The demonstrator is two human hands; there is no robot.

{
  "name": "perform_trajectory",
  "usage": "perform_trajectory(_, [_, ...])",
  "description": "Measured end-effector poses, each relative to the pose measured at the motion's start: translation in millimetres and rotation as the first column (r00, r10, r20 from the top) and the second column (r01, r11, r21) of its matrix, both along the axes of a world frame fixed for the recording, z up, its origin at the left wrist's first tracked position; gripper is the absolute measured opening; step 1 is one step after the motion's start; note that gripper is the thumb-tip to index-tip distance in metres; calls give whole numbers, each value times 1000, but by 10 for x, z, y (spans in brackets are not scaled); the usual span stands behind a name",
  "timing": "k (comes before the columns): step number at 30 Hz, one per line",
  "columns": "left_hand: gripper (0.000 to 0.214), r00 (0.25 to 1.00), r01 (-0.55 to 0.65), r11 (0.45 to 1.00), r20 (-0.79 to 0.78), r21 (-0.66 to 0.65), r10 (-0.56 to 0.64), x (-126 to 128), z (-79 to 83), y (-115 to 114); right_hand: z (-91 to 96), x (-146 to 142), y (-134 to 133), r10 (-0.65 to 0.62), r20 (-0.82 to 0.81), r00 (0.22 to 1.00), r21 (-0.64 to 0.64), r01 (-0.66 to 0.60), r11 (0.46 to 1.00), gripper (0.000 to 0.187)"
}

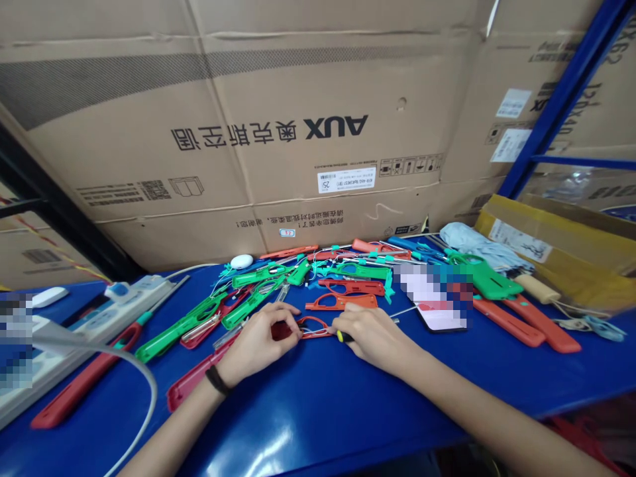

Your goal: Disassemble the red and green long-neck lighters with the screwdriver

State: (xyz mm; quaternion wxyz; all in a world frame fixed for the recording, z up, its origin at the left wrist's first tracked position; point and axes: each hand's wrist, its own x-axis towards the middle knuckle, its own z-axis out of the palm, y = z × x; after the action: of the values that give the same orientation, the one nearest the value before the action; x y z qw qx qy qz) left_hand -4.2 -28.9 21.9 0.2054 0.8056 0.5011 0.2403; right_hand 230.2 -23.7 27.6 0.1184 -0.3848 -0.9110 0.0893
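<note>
My left hand [258, 341] is closed in a pinch on a red plastic handle piece [311, 326] that lies on the blue table [318, 404]. A black band sits on that wrist. My right hand [370, 334] is curled around a small tool with a yellow and black tip [341, 336], pointed at the red piece. Just beyond the hands lie several green [258, 298] and orange-red [342, 301] plastic handle shells and thin metal blades.
Large cardboard boxes [278, 132] wall off the back. A white power strip [114, 308] and grey cable lie at the left, a phone [440, 311] right of the hands, long red sheaths [527, 321] and a blue rack post [561, 99] at the right.
</note>
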Motion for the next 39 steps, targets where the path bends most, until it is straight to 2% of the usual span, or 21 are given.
perform_trajectory(5, [8, 995, 99, 995, -23, 6, -99, -61, 42, 10, -19, 17, -7, -8, -84, 996, -31, 6, 999, 36])
perform_trajectory(9, [13, 981, 193, 981, -26, -21, -193, -140, 70, 25, -5, 3, 5, 5, -72, 997, -47, -8, 999, 33])
perform_trajectory(13, [12, 983, 182, 983, -12, -23, -182, -135, 52, 37, 5, -11, 25, 35, -71, 997, -29, -37, 999, 31])
perform_trajectory(19, [18, 995, 97, 994, 0, 55, -97, -5, -21, 10, -24, -12, 23, 57, -77, 995, -1, -57, 998, 27])
perform_trajectory(23, [7, 984, 175, 982, 13, 73, -176, 22, -28, -21, -25, -17, 22, 60, -94, 994, -12, -61, 998, 28])
perform_trajectory(25, [12, 977, 212, 973, 4, 89, -213, 20, -27, -29, -16, -18, 33, 59, -79, 995, -12, -60, 998, 29])
perform_trajectory(32, [27, 959, 283, 950, -67, 128, -277, -24, -28, -25, -15, -25, 72, 83, -67, 994, -11, -84, 996, 29])
perform_trajectory(39, [38, 912, 350, 914, -298, 208, -281, -143, 116, -88, 37, -79, 83, 77, -28, 997, -19, -77, 997, 30])
